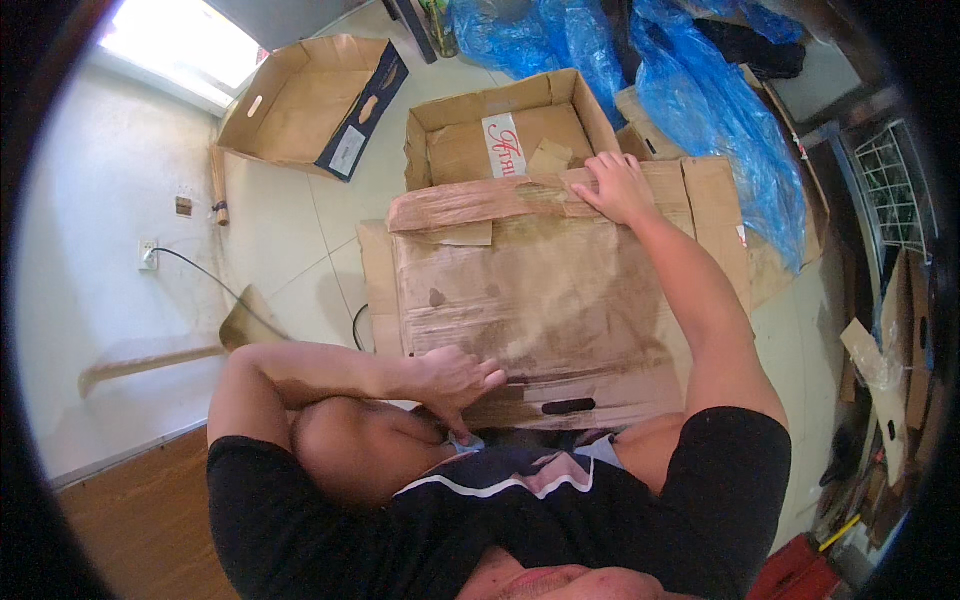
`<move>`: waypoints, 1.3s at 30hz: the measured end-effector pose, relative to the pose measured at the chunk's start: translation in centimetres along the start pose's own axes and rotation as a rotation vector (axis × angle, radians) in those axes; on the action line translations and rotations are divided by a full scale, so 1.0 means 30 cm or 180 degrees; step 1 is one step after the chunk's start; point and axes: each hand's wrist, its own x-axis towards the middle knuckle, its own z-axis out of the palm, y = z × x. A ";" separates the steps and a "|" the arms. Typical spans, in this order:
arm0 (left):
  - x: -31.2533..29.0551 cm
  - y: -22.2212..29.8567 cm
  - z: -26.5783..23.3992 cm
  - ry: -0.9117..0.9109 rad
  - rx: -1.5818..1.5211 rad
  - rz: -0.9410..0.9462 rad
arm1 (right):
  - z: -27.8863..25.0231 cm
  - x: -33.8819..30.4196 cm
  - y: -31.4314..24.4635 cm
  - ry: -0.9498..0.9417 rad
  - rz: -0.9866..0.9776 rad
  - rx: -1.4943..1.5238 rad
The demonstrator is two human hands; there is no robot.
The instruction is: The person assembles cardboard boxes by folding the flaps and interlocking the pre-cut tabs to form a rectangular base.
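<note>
A large brown cardboard sheet (560, 300), stained and creased, lies in front of me against my legs. Along its far side runs a folded strip (460, 203) with a worn, torn edge. My right hand (618, 190) rests on the right part of that strip, fingers spread and reaching over the far edge. Near the sheet's near left corner is my left hand (455, 380), its fingers loosely bent over the cardboard and its thumb pointing down toward my lap. Another piece of cardboard (380, 265) shows beneath the sheet on the left.
An open cardboard box (430, 160) stands just beyond the sheet. Another open box (300, 110) with a dark side is farther left. Blue plastic film (690, 110) lies at the far right. A dustpan (250, 318) and a black cable (205, 265) lie left; cardboard scraps (880, 400) right.
</note>
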 end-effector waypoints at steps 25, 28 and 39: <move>-0.078 -0.223 0.315 0.1993 -0.0142 -0.0547 | 0.006 0.001 -0.018 0.0012 0.0124 0.0054; -0.048 -0.226 0.347 0.2819 0.0761 -0.0670 | -0.059 0.018 -0.044 -0.0471 0.0270 0.0290; -0.111 -0.366 0.253 0.2583 0.1196 -0.0864 | -0.011 -0.033 -0.028 -0.0372 0.0017 -0.0168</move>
